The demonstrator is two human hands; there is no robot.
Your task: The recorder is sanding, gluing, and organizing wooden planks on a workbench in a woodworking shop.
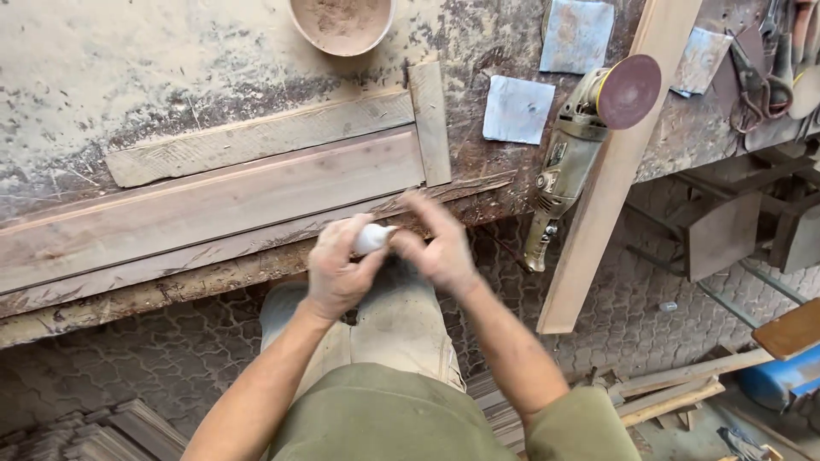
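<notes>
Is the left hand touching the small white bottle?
Touching. The head view shows the left hand wrapped around the white bottle, with its fingers closed on the bottle's body and no gap between them.

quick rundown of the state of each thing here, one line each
white bottle: gripped in left hand, tip toward the right hand
bowl: upright, holding brownish powder
disc sander: lying on bench, pad tilted up
long plank: leaning against bench
</notes>
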